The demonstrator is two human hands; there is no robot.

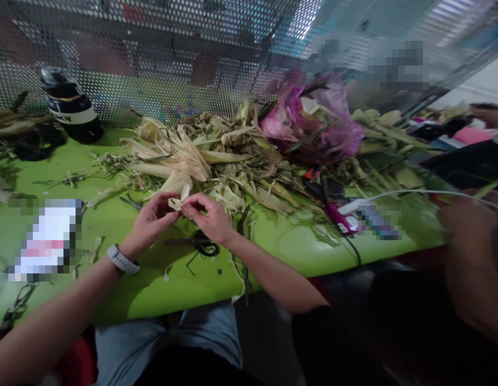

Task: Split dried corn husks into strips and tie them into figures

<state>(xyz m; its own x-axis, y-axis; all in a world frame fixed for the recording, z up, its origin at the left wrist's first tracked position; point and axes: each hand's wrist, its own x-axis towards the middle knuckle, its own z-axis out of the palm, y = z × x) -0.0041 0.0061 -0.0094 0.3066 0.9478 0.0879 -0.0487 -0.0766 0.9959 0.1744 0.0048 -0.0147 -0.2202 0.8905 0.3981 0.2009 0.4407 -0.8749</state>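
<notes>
White wristband [123, 259], bare forearms [273, 276], blue-grey trousers [209, 332]

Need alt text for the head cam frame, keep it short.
The left hand and right hand pinch a small pale husk strip between them above a green table. Behind lies a pile of husks with a pink plastic bag; a black bottle stands at far left, and another person's arm shows at right.

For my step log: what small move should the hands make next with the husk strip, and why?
Likely fold the husk strip over: left hand and right hand both pinch it above the green table, and one end sticks up loose.
</notes>
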